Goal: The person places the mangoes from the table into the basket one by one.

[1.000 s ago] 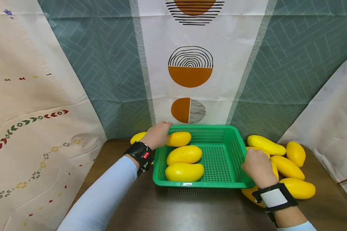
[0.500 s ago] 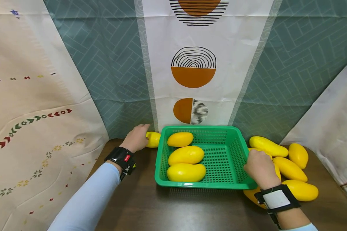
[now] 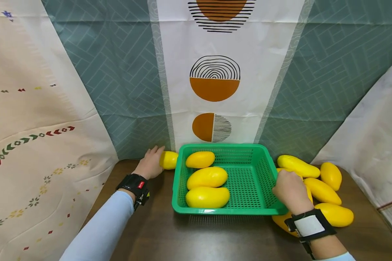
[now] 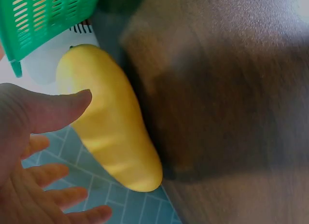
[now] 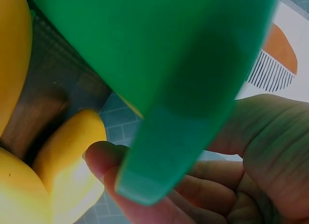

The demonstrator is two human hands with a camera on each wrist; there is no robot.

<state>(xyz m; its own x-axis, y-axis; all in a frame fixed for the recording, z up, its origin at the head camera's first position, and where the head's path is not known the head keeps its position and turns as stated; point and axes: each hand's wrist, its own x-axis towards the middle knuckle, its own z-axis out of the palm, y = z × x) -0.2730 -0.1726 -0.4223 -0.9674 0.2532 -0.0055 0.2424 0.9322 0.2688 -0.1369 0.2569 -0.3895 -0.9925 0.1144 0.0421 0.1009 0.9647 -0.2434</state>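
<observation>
My left hand (image 3: 150,165) is beside a loose yellow mango (image 3: 168,160) just left of the green basket (image 3: 230,210). In the left wrist view its thumb (image 4: 58,110) lies over the mango (image 4: 108,118), seemingly touching it, while the fingers spread apart without closing round it. My right hand (image 3: 291,190) grips the basket's right rim. Seen from the right wrist, the fingers curl under the rim (image 5: 178,132) with the thumb on its other side. Three mangoes (image 3: 207,177) lie in the left half of the basket.
Several more mangoes (image 3: 321,190) lie on the brown table (image 3: 196,239) right of the basket, some partly hidden behind my right hand. A patterned cloth (image 3: 130,90) hangs close behind the basket, and a cream cloth (image 3: 52,163) borders the left side.
My left hand has moved left from the basket's left rim to the far side of the loose mango, and its fingers have spread. My right hand stays at the rim.
</observation>
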